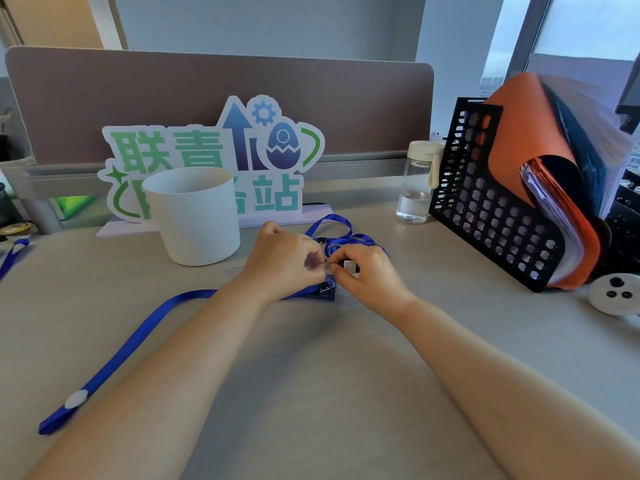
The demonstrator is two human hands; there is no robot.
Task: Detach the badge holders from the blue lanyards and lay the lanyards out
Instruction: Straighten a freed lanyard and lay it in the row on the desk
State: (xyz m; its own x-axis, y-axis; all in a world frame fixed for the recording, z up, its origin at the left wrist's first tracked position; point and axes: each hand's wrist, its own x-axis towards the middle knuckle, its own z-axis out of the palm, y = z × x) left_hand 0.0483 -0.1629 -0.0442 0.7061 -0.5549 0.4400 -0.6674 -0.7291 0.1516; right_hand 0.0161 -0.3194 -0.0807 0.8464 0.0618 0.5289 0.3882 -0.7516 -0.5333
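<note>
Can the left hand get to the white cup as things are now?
Likely yes. The white cup stands close beyond the left hand, only bare desk between them. But that hand now pinches a badge holder.

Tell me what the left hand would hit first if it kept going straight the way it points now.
The right hand: the left hand points right and away, and their fingertips nearly meet at the badge holder. Just beyond lies the looped blue lanyard, though depth is unclear.

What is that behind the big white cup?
A cut-out sign with green characters, an arrow and an egg stands behind the white cup. The cup hides some lower characters.
</note>
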